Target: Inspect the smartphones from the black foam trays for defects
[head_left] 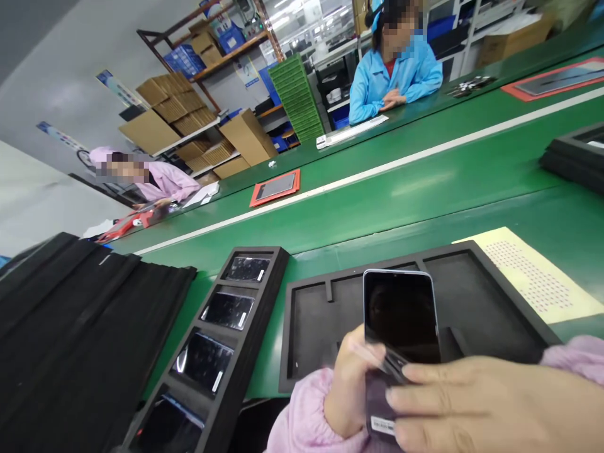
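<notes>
My left hand is wrapped round the side of a smartphone with a dark screen and a pale blue edge, held upright above a black foam tray. A clear protective film lies across the lower half of the screen, its upper edge lifted and creased. A small white barcode label shows near the phone's bottom. My right hand reaches over the phone's lower part, fingers together at the film's lifted edge; its thumb is hidden.
The foam tray lies on the green bench. Left of it stands a narrow foam tray with several phones, beside stacked black foam. A yellow sticker sheet lies right. Red-framed pads lie on the conveyor; two co-workers sit beyond.
</notes>
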A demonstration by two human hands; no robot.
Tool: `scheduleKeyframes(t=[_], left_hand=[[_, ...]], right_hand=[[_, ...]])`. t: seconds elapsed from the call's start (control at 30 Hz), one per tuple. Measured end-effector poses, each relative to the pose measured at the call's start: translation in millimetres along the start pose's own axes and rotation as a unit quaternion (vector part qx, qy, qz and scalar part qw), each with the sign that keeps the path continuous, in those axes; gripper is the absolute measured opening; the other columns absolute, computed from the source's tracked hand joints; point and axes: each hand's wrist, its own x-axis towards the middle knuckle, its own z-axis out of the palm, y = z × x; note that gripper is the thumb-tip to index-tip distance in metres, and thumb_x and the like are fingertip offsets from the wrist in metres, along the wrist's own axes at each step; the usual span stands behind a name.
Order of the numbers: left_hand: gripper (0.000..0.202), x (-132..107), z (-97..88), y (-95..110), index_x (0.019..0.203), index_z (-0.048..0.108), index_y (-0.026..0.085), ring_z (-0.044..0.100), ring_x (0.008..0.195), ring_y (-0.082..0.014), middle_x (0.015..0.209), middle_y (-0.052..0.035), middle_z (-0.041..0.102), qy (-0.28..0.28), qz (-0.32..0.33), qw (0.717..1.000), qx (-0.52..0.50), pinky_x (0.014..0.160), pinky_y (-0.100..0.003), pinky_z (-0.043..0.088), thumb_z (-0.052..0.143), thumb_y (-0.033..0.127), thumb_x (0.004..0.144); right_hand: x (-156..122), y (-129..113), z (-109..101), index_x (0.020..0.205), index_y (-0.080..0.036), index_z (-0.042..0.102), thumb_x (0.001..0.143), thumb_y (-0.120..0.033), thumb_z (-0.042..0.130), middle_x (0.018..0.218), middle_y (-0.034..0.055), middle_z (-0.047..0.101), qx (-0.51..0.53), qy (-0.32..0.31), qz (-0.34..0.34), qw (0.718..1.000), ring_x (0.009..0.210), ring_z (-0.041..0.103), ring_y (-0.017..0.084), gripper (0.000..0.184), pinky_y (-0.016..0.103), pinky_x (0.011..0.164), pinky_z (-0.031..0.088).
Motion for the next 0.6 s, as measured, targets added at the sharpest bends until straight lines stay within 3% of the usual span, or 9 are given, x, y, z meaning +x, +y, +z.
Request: scheduleKeyframes(t=[0.07,0.1,0.17,0.23,0.33,0.47,0.6], left_hand=[[0.019,3,7.2,6,0.057,0.063,0.018,0.053,0.065,-0.0175,0.063,-0.0024,0.062,0.039,0.018,0.999,0.01,0.064,-0.028,0.042,0.074,0.032,0.063],[0.018,5,10.9,8,0.057,0.063,0.018,0.056,0.07,-0.0189,0.066,-0.0028,0.063,0.046,0.015,0.999,0.005,0.067,-0.029,0.043,0.073,0.032,0.064],[0.018,10,17.8,9,0.063,0.065,0.017,0.058,0.071,-0.0196,0.066,-0.0023,0.064,0.045,0.001,0.999,-0.025,0.069,-0.03,0.044,0.073,0.033,0.064],[0.024,14,24.0,9,0.069,0.066,0.014,0.058,0.067,-0.0189,0.062,-0.0014,0.062,0.036,-0.02,0.997,-0.065,0.067,-0.031,0.045,0.074,0.036,0.062],[0.029,17,31.3,8,0.074,0.067,0.012,0.058,0.063,-0.0165,0.064,-0.0013,0.063,0.039,-0.045,0.992,-0.114,0.063,-0.028,0.043,0.077,0.035,0.059],[0.023,17,34.0,7,0.072,0.067,0.012,0.053,0.059,-0.0116,0.065,-0.0002,0.061,0.067,-0.073,0.985,-0.138,0.058,-0.024,0.038,0.076,0.029,0.06],[0.017,19,30.7,7,0.068,0.065,0.013,0.05,0.056,-0.0105,0.059,0.0017,0.058,0.074,-0.07,0.984,-0.148,0.056,-0.024,0.035,0.074,0.024,0.059]], right_hand=[[4,6,-3,0.094,-0.026,0.072,0.089,-0.023,0.045,0.123,-0.0052,0.061,-0.044,-0.073,-0.114,0.99,0.117,0.055,0.015,0.027,0.024,0.106,0.041],[3,10,-3,0.093,-0.022,0.071,0.09,-0.017,0.041,0.124,0.0,0.062,-0.071,-0.074,-0.124,0.987,0.118,0.055,0.018,0.031,0.03,0.104,0.044],[-4,21,1,0.091,-0.022,0.07,0.09,-0.015,0.038,0.123,0.0048,0.063,-0.106,-0.015,-0.056,0.993,0.116,0.056,0.023,0.033,0.039,0.092,0.052],[-12,36,8,0.084,-0.025,0.068,0.091,-0.023,0.043,0.118,0.0069,0.065,-0.122,0.061,0.022,0.99,0.111,0.057,0.028,0.026,0.045,0.078,0.053],[-19,54,22,0.066,-0.026,0.062,0.089,-0.038,0.054,0.101,0.0068,0.067,-0.074,0.15,0.153,0.974,0.097,0.06,0.029,0.027,0.048,0.075,0.049],[-15,56,39,0.056,-0.025,0.057,0.085,-0.047,0.055,0.1,0.0077,0.062,0.038,0.205,0.365,0.907,0.102,0.056,0.029,0.036,0.051,0.087,0.046],[-7,50,52,0.056,-0.024,0.053,0.076,-0.057,0.061,0.114,0.0069,0.057,0.134,0.226,0.471,0.842,0.113,0.052,0.03,0.039,0.05,0.098,0.041]])
